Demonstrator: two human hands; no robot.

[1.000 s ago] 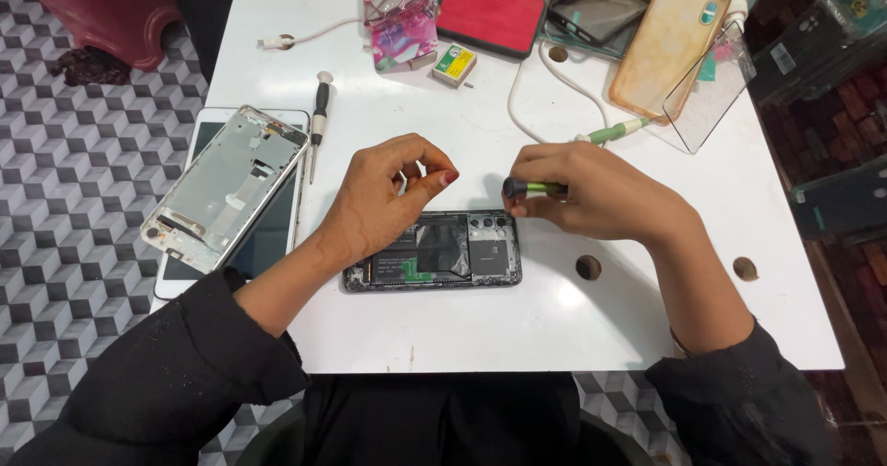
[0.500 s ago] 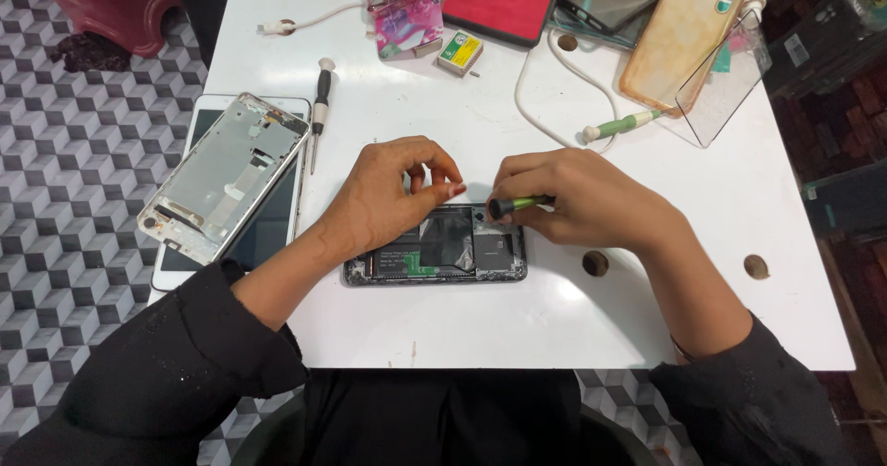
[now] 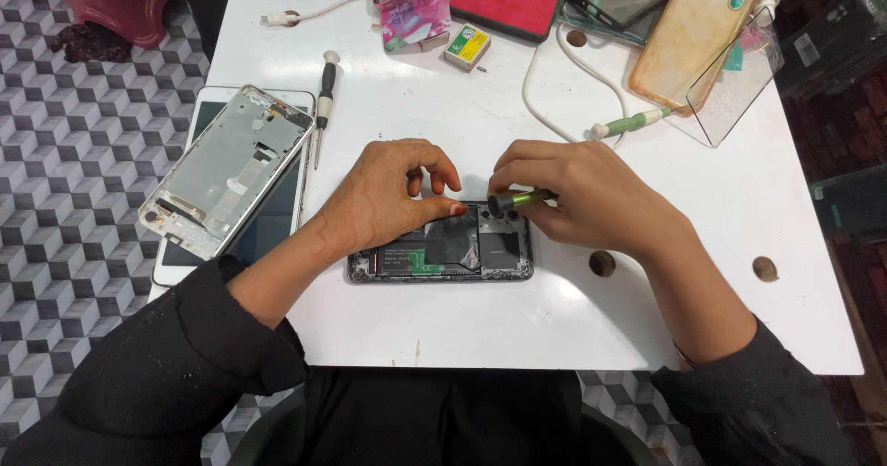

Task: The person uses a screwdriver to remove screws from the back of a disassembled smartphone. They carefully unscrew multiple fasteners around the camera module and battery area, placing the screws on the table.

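While an opened black smartphone (image 3: 442,254) is pinned by the left hand's (image 3: 393,198) fingertips, a green-handled screwdriver (image 3: 517,201) is gripped in the right hand (image 3: 582,193).

White glossy rectangular table (image 3: 517,337) with rounded corners and a couple of dark round holes (image 3: 764,268) near its right edge, pretty bright and evenly lit, soft reflections on the top. Underneath is a grey, black and white tiled floor (image 3: 65,152) in that 3D cube pattern. Top left there's a dark red plastic stool base (image 3: 120,0) sitting on the tiles.
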